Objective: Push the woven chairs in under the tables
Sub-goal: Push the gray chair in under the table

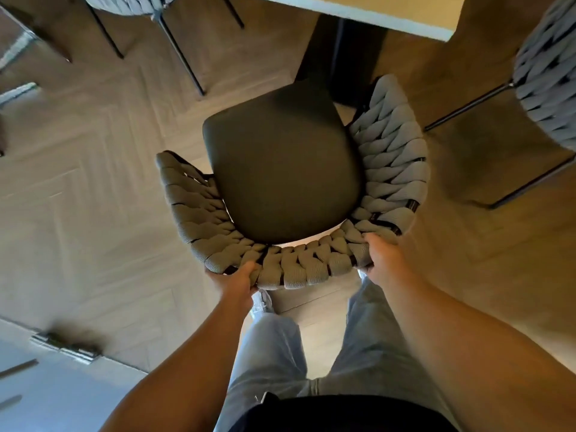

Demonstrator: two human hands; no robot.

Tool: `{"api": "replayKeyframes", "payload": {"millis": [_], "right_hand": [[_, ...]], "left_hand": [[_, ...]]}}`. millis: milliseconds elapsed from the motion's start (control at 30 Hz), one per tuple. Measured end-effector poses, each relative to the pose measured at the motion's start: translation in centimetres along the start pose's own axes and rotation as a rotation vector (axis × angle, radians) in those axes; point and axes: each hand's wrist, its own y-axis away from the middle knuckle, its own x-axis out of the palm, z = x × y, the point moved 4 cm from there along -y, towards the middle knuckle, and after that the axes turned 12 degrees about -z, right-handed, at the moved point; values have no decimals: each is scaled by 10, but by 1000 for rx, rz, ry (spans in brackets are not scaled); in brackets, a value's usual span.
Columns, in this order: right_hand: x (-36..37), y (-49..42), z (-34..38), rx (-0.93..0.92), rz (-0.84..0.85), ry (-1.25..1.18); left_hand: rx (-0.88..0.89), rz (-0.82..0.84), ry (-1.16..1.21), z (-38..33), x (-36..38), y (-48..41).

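Gripping woven chair (280, 169) rim: left hand (233, 282), right hand (381, 257); table (358, 7) edge ahead.

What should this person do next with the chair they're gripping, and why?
Probably push the woven chair forward: the left hand and right hand both grip its backrest, and its seat sits short of the table edge ahead.

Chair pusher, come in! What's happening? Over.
Left hand and right hand gripping the backrest of the grey woven chair with dark seat. Seat not yet under the pale table. Dark table pedestal straight ahead.
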Motion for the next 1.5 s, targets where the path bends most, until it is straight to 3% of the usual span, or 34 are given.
{"api": "replayKeyframes", "payload": {"millis": [133,433,1000,1500], "right_hand": [[14,-21,-54,51,-72,-38],[53,98,-110,113,-36,-305],[74,99,-129,37,-22,-413],[181,161,-184,159,-17,-667]], "left_hand": [[12,35,-70,-30,-31,-34],[106,104,-258,-90,-74,-96],[-14,187,-209,-76,-67,-124],[220,371,-502,-201,-69,-213]]}}
